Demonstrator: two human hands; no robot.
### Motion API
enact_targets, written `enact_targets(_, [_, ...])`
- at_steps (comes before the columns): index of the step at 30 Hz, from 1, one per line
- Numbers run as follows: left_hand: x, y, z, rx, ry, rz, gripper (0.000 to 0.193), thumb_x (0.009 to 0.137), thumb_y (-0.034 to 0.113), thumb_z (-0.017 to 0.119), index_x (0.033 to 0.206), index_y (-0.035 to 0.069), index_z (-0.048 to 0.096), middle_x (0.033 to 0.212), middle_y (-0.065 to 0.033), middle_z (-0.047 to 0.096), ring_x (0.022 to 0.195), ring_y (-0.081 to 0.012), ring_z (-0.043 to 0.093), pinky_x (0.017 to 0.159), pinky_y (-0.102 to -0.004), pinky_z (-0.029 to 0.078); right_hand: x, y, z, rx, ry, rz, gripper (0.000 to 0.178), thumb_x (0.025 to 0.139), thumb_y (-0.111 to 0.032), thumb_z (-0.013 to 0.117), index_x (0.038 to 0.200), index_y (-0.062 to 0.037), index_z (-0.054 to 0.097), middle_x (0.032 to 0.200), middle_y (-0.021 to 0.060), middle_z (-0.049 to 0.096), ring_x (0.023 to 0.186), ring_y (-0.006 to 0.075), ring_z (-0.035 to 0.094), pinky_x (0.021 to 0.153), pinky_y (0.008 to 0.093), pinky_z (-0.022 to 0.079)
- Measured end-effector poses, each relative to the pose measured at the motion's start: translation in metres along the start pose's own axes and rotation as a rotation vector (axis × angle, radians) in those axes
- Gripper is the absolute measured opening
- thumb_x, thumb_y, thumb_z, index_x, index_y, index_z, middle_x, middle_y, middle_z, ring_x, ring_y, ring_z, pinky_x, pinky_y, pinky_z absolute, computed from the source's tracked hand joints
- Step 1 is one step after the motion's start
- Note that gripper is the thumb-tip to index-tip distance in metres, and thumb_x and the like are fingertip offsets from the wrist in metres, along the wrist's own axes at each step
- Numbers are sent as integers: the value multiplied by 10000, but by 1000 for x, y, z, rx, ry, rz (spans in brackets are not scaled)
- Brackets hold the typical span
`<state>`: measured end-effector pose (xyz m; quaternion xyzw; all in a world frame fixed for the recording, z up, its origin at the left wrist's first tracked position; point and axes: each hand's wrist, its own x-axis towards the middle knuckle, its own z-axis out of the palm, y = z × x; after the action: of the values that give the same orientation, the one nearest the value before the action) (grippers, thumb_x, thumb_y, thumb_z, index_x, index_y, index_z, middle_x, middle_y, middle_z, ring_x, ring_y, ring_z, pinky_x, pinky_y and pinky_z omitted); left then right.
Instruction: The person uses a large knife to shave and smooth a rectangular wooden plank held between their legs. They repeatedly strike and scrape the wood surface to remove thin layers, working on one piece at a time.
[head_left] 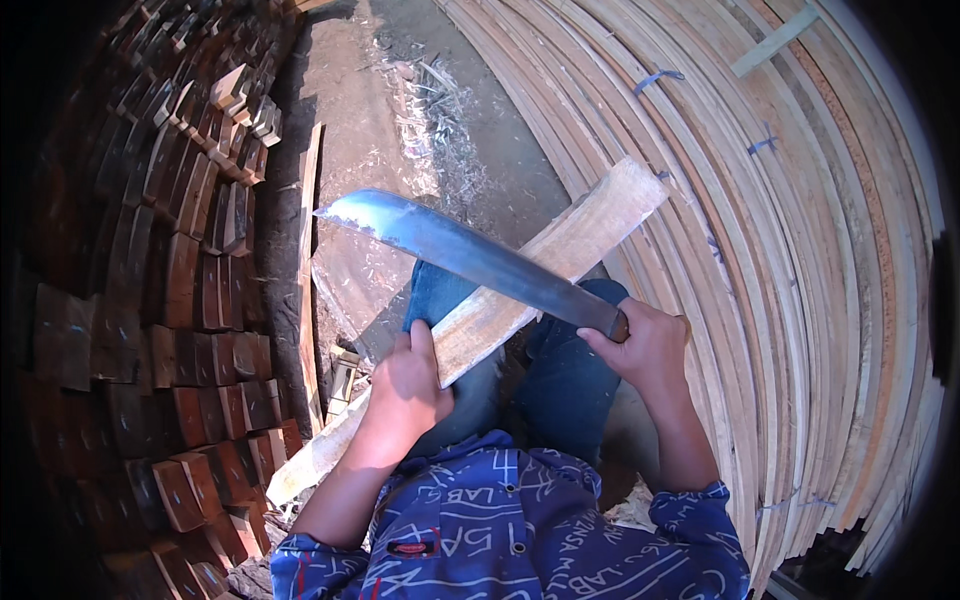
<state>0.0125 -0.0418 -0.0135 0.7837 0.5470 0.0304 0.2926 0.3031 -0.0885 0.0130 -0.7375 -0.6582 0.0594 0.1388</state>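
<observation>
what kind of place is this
Probably a lumber yard or woodworking yard: long pale boards lie stacked on the right, darker wood pieces are piled on the left, and what look like wood scraps litter the ground between.

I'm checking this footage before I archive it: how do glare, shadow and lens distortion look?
Head view: whitish-blue glare on the machete, strongest near its tip; head view: the stacked wood blocks at left mostly in shade, a few upper ends sunlit; head view: the long planks at right bowed by the fisheye lens, with corners black.
</observation>
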Motion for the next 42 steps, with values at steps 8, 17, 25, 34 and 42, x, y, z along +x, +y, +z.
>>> enact_targets(8, [10,8,-3,23,-40,-24,524,665,57,741,1080,-28,434,964,-275,597,881,-472,644,794,-503,546,-3,11,0,-89,61,-16,568,689,-573,819,660,-71,555,559,100,565,557,301,632,503,420,472])
enact_targets(17, [12,8,-3,53,-64,-60,580,669,70,749,1139,-44,427,990,-287,592,906,-472,642,807,-496,546,-12,11,6,-56,47,63,554,710,-562,813,667,-71,560,543,100,566,536,287,634,492,407,471])
enact_targets(25, [14,7,1,5,-41,-98,654,666,73,736,1198,-99,396,1036,-313,583,947,-473,632,819,-494,546,-12,-21,26,137,40,125,501,739,-532,795,711,-68,607,561,84,546,537,291,605,504,398,447])
enact_targets(34, [14,4,-2,30,-74,-101,608,673,85,736,1169,-55,414,1018,-292,589,939,-470,636,814,-495,548,-16,0,5,-38,80,58,554,691,-557,828,684,-65,573,583,94,583,542,282,623,506,405,475])
enact_targets(42, [16,10,-6,49,-127,-121,636,671,100,749,1189,-51,412,1036,-283,598,942,-467,643,824,-483,548,-33,12,0,-64,44,119,548,662,-528,854,717,-45,600,567,101,571,540,284,616,507,395,473])
